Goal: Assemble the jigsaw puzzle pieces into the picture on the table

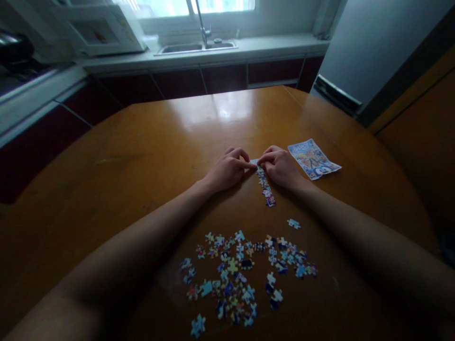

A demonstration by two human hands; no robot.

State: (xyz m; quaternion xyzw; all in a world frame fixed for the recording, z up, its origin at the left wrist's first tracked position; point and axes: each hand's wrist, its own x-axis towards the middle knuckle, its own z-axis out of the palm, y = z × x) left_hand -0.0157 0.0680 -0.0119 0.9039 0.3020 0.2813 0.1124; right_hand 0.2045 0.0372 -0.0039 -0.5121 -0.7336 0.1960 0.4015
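Note:
A narrow strip of joined puzzle pieces [265, 187] lies on the wooden table, running from between my hands toward me. My left hand [229, 169] touches the strip's far end from the left, index finger stretched to it and the other fingers curled. From the right, my right hand [279, 166] has its fingertips pressed together on the same end. Light blue pieces show partly under the fingertips. Many loose puzzle pieces [232, 266] are spread nearer to me, and a single light blue piece [294, 223] lies apart from them, below the strip.
A printed picture sheet [313, 159] lies right of my right hand. The wooden table [142, 142] has a curved edge. Beyond it stand a counter with a sink [199, 48], a microwave [101, 31] at the left and a pale fridge-like cabinet [377, 52] at the right.

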